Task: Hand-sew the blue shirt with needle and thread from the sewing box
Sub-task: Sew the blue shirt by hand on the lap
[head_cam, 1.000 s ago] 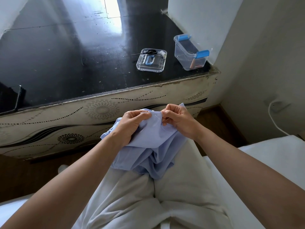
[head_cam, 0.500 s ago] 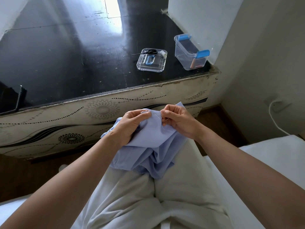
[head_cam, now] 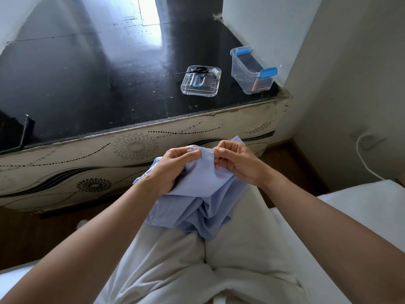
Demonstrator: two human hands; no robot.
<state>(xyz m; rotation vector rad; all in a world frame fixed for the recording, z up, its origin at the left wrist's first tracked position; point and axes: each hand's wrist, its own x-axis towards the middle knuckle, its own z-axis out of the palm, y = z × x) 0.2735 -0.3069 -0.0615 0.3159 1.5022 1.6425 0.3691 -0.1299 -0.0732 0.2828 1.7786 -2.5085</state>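
Pale blue cloth fills the centre of the frame: the blue shirt (head_cam: 197,194) lies bunched on a person's lap, its top edge pinched in the curled fingers (head_cam: 188,153) of the left hand (head_cam: 173,165). Just beside it, the right hand (head_cam: 238,163) pinches a needle (head_cam: 219,161) at the fabric, with a white thread (head_cam: 209,152) running between the hands. Upper right, on the black surface (head_cam: 87,84), stand the open sewing box (head_cam: 252,71) and its lid (head_cam: 200,84), with scissors (head_cam: 195,70) on the lid.

Left hand (head_cam: 175,166): my thumb and fingers pinch the blue shirt (head_cam: 197,183).
Right hand (head_cam: 240,164): just beside it, fingers curled, pinching the needle (head_cam: 219,160).
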